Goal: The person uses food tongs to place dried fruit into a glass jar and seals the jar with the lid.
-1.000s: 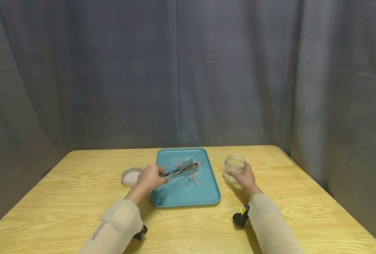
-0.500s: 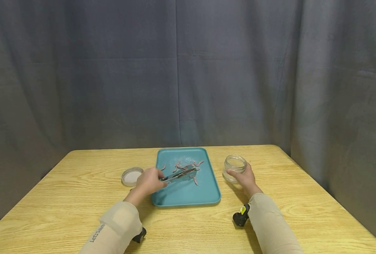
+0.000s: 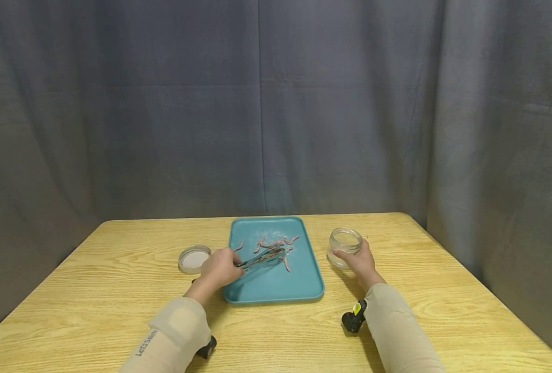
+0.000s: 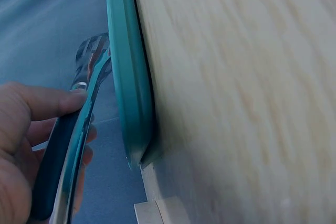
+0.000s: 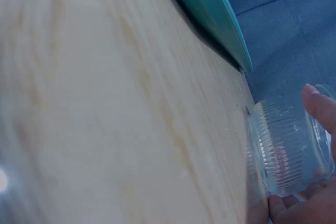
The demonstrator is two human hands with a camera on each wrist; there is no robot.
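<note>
Tongs [image 3: 263, 257] are what the left hand [image 3: 220, 268] has got, fingers and thumb wrapped round the dark handle end, metal arms reaching out to the right over the teal tray [image 3: 299, 290]. Their tips sit low, right among the pinkish worm-looking bits [image 3: 276, 243] scattered on the far half of that tray; can't really tell if they've pinched one. From the left wrist camera you see the thumb [image 4: 47, 103] pressed along the handle, with the tray's rim just beside it.

Over on the right, the right hand [image 3: 361, 264] is curled round the near side of a clear glass jar [image 3: 344, 244], which stands upright on the wooden table [image 3: 443, 290] just right of the tray. Its white lid [image 3: 194, 258] lies flat on the left side, just beyond the left hand.
</note>
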